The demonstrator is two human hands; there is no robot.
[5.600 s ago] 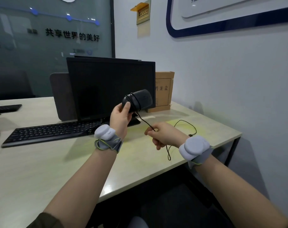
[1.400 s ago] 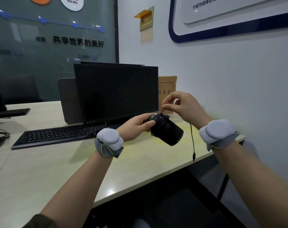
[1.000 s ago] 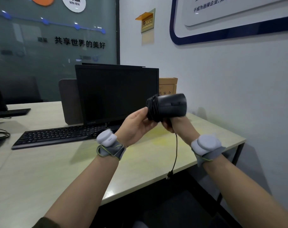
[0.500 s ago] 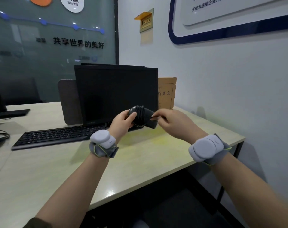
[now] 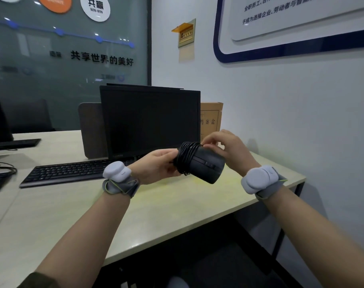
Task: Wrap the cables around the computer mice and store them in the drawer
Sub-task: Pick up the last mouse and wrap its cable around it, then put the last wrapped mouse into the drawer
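Note:
A black computer mouse (image 5: 206,168) is held in the air above the desk, in front of the monitor. Its black cable (image 5: 186,155) is wound in several turns around the mouse's left end. My left hand (image 5: 156,166) grips that wrapped end from the left. My right hand (image 5: 229,150) reaches over the top of the mouse and pinches the cable at the upper edge of the coil. No loose cable hangs below the mouse. No drawer is in view.
A dark monitor (image 5: 150,121) and a black keyboard (image 5: 67,173) stand on the pale desk (image 5: 177,206) behind my hands. A brown cardboard box (image 5: 211,119) leans by the right wall. More cables (image 5: 2,169) lie at the far left.
The loose cable that hung below the mouse a second ago is now wound onto it. My right hand has moved from beneath the mouse to its top, at the coil.

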